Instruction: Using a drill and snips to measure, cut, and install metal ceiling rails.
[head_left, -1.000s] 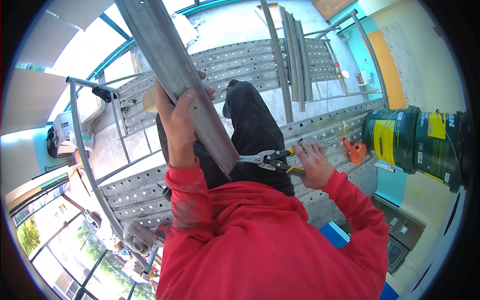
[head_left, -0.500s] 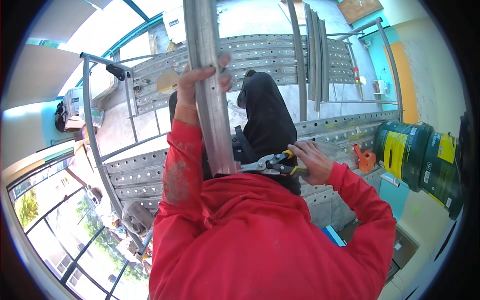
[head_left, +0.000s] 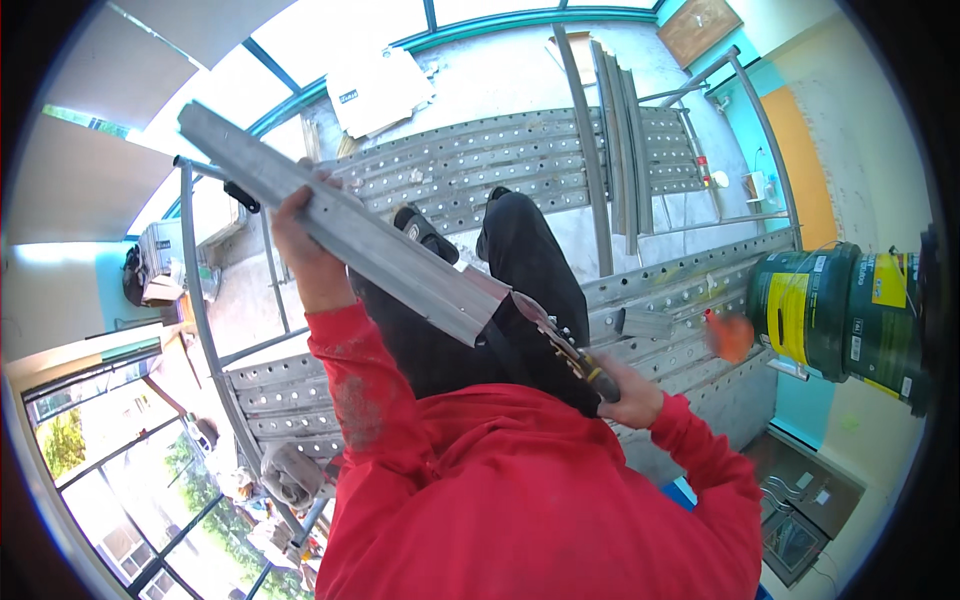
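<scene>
A long grey metal stud (head_left: 395, 275) slants across my lap, its far end up to the left and its near end above my thighs. My left hand (head_left: 305, 245) is closed around the stud, with the fingers curling over its far edge. In my right hand (head_left: 632, 395) are metal snips (head_left: 556, 340), gripped by their dark and yellow handles. The jaws of the snips are at the stud's near end; whether they bite into the metal I cannot tell.
Perforated metal scaffold planks (head_left: 665, 285) lie around my legs, within a tubular frame (head_left: 775, 140). Several metal studs (head_left: 627, 150) lean across at the far right. Green buckets (head_left: 803, 310) stand at the right beside a blurred orange object (head_left: 729, 336). A cut metal piece (head_left: 648, 324) lies on the planks.
The stud has swung from near upright to a slant toward the upper left, my left hand moving with it. My right hand and the snips have dropped slightly, and the snips have turned.
</scene>
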